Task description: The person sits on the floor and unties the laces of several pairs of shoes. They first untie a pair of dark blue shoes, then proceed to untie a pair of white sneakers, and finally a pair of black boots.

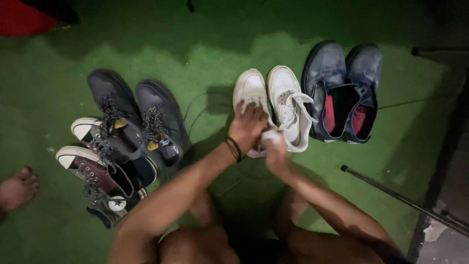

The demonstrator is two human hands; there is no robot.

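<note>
**Both hands on the left white sneaker, mid-frame**

The left hand (246,128) lies flat over the top of the left white sneaker (250,98), fingers spread across its tongue and laces, pressing rather than clasping. The right hand (276,154) is closed around something pale at the heel end of the same shoe; it is blurred, so whether that is the shoe's collar or a cloth cannot be told. A dark band (234,148) circles the left wrist.

The right white sneaker (289,105) sits just beside its partner, touching it, with its laces loose and tongue flopped outward. Neither hand is on it.

As a judgement: the work looks to be in its middle. The white pair is being handled, one shoe at a time, and the second shoe appears untouched so far.

Right of centre, a pair of grey boots (342,85) stands together, open tops showing red lining. At left, a pair of dark boots (137,112) with speckled laces rests against two high-top canvas sneakers (95,166) with white toe caps, lying at centre left to lower left. All sit on green carpet (205,54).

A bare foot (17,188) shows at the left edge. A dark rod (400,198) slants across the lower right.
</note>
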